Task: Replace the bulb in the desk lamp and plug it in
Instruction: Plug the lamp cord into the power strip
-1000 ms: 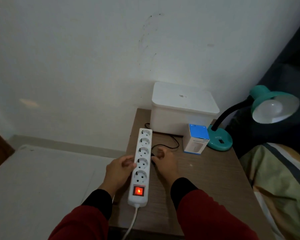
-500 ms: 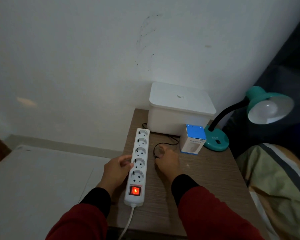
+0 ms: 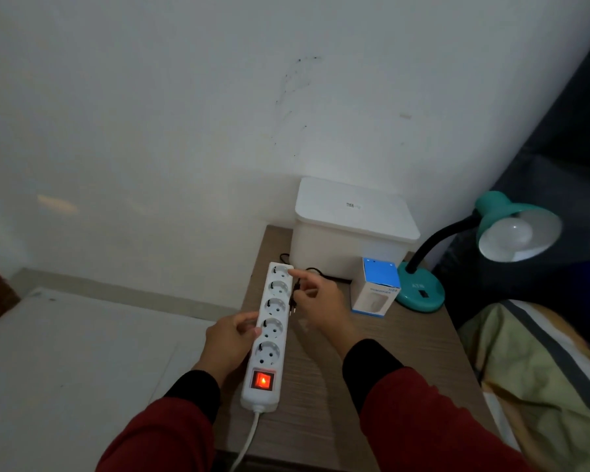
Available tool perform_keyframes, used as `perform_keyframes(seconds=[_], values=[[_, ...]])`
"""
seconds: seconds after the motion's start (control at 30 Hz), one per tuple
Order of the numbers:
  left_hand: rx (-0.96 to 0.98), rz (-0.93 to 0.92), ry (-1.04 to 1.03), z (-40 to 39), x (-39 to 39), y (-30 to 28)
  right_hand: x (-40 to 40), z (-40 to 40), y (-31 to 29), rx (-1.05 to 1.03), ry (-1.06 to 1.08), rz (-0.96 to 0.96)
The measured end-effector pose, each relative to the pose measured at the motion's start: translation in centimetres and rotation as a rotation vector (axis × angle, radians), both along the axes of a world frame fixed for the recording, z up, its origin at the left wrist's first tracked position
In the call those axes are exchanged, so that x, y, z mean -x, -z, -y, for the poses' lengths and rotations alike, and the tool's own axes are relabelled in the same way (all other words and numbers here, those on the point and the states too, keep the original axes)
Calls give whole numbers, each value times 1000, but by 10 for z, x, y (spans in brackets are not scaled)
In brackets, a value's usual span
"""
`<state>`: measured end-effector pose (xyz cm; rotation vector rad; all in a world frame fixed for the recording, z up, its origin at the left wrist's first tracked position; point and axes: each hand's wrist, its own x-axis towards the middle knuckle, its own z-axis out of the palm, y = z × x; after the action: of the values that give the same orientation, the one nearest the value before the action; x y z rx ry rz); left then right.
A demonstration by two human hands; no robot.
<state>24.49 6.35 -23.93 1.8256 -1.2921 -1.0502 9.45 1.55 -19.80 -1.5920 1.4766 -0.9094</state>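
Five empty sockets lined the white power strip, switch glowing red, as the left hand gripped its left edge. The right hand pinched the black plug just right of the strip, not yet inserted. At far right, the teal desk lamp already carried an unlit bulb; plugging in remained.

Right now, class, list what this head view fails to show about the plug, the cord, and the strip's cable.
- Plug: small and dark, its body mostly hidden inside the right hand.
- Lamp cord: its run to the teal lamp disappears behind the blue-topped bulb box.
- Power strip cable: cut off by the bottom edge.
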Motion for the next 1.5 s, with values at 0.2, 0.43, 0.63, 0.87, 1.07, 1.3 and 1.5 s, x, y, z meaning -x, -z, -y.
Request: perform_keyframes(seconds=[0.2, 0.43, 0.63, 0.87, 1.07, 1.3, 1.5], values=[[-2, -25, -1, 1, -3, 0, -17, 8, 14, 97, 48, -173], [-18, -26, 16, 3, -7, 2, -28, 12, 27, 165, -11, -445], [-21, -19, 43, 5, -7, 0, -37, 17, 28, 209, -136, -554], [-35, -23, 32, 5, -7, 1, -29, 18, 28, 192, -130, -556], [-39, -18, 42, 5, -7, 0, -28, 23, 30, 116, -84, -461], [-65, -20, 36, 7, -7, 1, -34, 26, 31, 127, -160, -609], [-87, 66, 50, 7, -1, -7, -30, 25, 19, 34, -257, -730]])
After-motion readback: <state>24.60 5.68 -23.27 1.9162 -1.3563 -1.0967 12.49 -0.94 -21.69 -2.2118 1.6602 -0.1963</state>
